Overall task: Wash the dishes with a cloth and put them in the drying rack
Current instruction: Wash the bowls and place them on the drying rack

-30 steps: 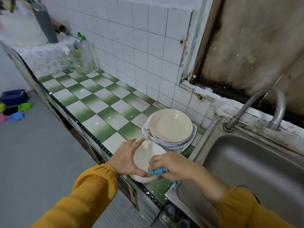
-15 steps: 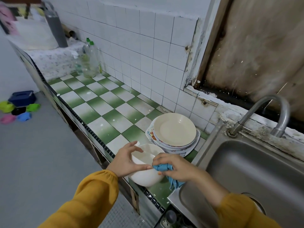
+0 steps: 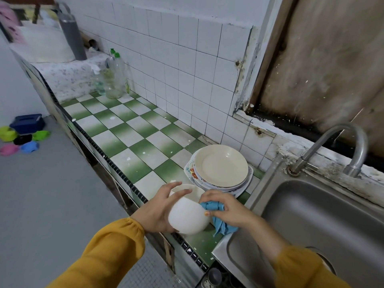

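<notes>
The left hand [image 3: 154, 213] is gripping the tilted bowl [image 3: 188, 215], exposing its outside; the right hand [image 3: 225, 208] is clamping the cloth [image 3: 216, 215] against it, near the plates [image 3: 221, 165].

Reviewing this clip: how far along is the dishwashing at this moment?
Done: nothing shows as finished, and no drying rack is in view. In hand: the left hand holds a tilted white bowl while the right hand grips a blue cloth against its rim. Left: the stack of plates beside the sink waits to be washed, then everything needs racking.
</notes>
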{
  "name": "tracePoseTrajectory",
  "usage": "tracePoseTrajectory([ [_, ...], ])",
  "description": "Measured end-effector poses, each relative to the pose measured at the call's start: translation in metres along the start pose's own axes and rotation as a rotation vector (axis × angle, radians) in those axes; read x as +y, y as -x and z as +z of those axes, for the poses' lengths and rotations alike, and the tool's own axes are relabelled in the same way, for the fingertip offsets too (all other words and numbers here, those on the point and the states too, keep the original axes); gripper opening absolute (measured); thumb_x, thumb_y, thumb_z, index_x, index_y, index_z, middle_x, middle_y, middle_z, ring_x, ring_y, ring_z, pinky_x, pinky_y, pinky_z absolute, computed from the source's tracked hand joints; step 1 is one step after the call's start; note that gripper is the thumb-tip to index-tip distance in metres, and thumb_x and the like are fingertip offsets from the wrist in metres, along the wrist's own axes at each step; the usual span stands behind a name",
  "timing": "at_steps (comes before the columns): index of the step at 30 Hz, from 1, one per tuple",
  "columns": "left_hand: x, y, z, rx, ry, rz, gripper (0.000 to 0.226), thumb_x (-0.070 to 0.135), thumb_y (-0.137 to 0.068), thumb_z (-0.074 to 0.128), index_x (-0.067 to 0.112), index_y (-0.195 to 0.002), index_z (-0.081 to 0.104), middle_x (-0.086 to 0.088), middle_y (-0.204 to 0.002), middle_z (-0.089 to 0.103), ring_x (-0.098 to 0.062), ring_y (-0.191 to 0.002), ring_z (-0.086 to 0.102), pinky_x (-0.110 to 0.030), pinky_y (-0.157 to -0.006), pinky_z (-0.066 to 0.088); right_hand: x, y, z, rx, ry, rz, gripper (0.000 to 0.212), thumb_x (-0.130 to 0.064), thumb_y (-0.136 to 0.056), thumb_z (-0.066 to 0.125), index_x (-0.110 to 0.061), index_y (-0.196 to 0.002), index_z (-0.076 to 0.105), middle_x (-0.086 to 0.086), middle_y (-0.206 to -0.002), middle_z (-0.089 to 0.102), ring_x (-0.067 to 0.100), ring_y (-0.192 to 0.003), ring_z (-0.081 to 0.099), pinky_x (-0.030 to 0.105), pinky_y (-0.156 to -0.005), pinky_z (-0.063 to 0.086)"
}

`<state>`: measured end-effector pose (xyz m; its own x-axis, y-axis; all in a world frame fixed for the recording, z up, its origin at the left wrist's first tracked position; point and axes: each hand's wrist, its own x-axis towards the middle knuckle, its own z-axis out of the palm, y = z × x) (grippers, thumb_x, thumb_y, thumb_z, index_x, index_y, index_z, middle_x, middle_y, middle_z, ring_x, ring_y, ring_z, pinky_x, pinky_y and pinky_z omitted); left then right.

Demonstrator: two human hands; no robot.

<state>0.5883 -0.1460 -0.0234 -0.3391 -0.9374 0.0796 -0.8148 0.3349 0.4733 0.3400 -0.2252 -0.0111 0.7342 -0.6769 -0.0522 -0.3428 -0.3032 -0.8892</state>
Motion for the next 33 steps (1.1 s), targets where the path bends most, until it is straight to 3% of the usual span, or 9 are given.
tracePoseTrajectory([
  [3, -0.005, 0.002, 0.006, 0.077, 0.102, -0.023, 0.103, 0.051, -0.059, 0.085, 0.046, -0.137, 0.019, -0.005, -0.137, 0.036, -0.02, -0.125, 0.035, -0.041, -0.109, 0.039, 0.001, 0.001, 0.001, 0.099, 0.03, -0.021, 0.053, -0.005, -0.083, 0.072, -0.048, -0.112, 0.062, -0.015, -0.12, 0.057, 0.001, -0.118, 0.052, 0.023, -0.109, 0.037],
  [8, -0.006, -0.002, 0.015, 0.184, 0.232, -0.092, 0.101, 0.055, -0.052, 0.086, 0.043, -0.136, 0.03, 0.002, -0.125, 0.045, -0.018, -0.114, 0.046, -0.04, -0.103, 0.044, -0.007, 0.002, 0.004, 0.188, 0.308, -0.051, 0.07, -0.013, -0.093, 0.061, -0.075, -0.12, 0.041, -0.024, -0.128, 0.033, 0.004, -0.122, 0.043, 0.018, -0.105, 0.036],
  [12, -0.001, -0.006, 0.017, 0.235, 0.228, -0.14, 0.105, 0.058, -0.049, 0.086, 0.036, -0.135, 0.031, 0.001, -0.121, 0.048, -0.017, -0.11, 0.047, -0.035, -0.101, 0.043, -0.013, 0.008, 0.015, 0.197, 0.457, -0.035, 0.065, -0.039, -0.085, 0.065, -0.063, -0.134, 0.03, -0.022, -0.134, 0.015, 0.008, -0.126, 0.028, 0.036, -0.105, 0.042],
  [14, 0.0, -0.008, 0.016, 0.237, 0.223, -0.158, 0.106, 0.058, -0.049, 0.087, 0.037, -0.135, 0.03, 0.002, -0.121, 0.048, -0.016, -0.11, 0.047, -0.031, -0.102, 0.041, -0.014, 0.012, 0.019, 0.143, 0.505, 0.034, 0.087, -0.059, -0.068, 0.071, -0.061, -0.138, 0.02, -0.016, -0.141, 0.005, 0.016, -0.135, 0.02, 0.044, -0.106, 0.042],
  [17, 0.004, -0.01, 0.014, 0.232, 0.238, -0.215, 0.109, 0.059, -0.046, 0.089, 0.036, -0.137, 0.033, 0.006, -0.121, 0.047, -0.013, -0.112, 0.045, -0.025, -0.102, 0.036, -0.013, 0.012, 0.023, 0.144, 0.57, 0.103, 0.111, -0.055, -0.056, 0.083, -0.059, -0.141, 0.013, -0.013, -0.144, -0.003, 0.018, -0.138, 0.012, 0.044, -0.106, 0.042],
  [21, 0.019, -0.013, 0.016, 0.283, 0.292, -0.303, 0.114, 0.052, -0.047, 0.093, 0.027, -0.143, 0.037, 0.009, -0.12, 0.046, -0.009, -0.113, 0.044, -0.024, -0.103, 0.036, -0.013, 0.006, 0.022, 0.258, 0.552, 0.063, 0.099, -0.058, -0.061, 0.08, -0.054, -0.142, 0.024, -0.009, -0.143, 0.006, 0.02, -0.133, 0.02, 0.044, -0.104, 0.044],
  [25, 0.029, -0.018, 0.012, 0.363, 0.344, -0.452, 0.123, 0.07, -0.039, 0.082, 0.021, -0.144, 0.041, 0.009, -0.122, 0.051, -0.009, -0.115, 0.047, -0.022, -0.101, 0.036, -0.015, 0.0, 0.012, 0.322, 0.393, 0.134, 0.088, -0.06, -0.063, 0.078, -0.047, -0.14, 0.037, -0.01, -0.135, 0.018, 0.016, -0.127, 0.033, 0.037, -0.104, 0.043],
  [28, 0.035, -0.024, 0.005, 0.464, 0.419, -0.552, 0.111, 0.056, -0.049, 0.091, 0.022, -0.143, 0.043, 0.007, -0.125, 0.051, -0.016, -0.118, 0.048, -0.029, -0.101, 0.039, -0.017, -0.003, 0.01, 0.402, 0.322, 0.182, 0.071, -0.041, -0.077, 0.079, -0.039, -0.139, 0.044, -0.005, -0.131, 0.028, 0.016, -0.123, 0.044, 0.032, -0.105, 0.043],
  [33, 0.051, -0.028, 0.001, 0.542, 0.485, -0.574, 0.084, 0.048, -0.056, 0.091, 0.034, -0.121, 0.041, 0.008, -0.112, 0.052, -0.017, -0.102, 0.05, -0.028, -0.081, 0.043, -0.03, -0.008, 0.016, 0.499, 0.207, 0.175, 0.059, -0.014, -0.087, 0.071, -0.035, -0.137, 0.048, -0.004, -0.131, 0.031, 0.007, -0.115, 0.04, 0.02, -0.1, 0.039],
])
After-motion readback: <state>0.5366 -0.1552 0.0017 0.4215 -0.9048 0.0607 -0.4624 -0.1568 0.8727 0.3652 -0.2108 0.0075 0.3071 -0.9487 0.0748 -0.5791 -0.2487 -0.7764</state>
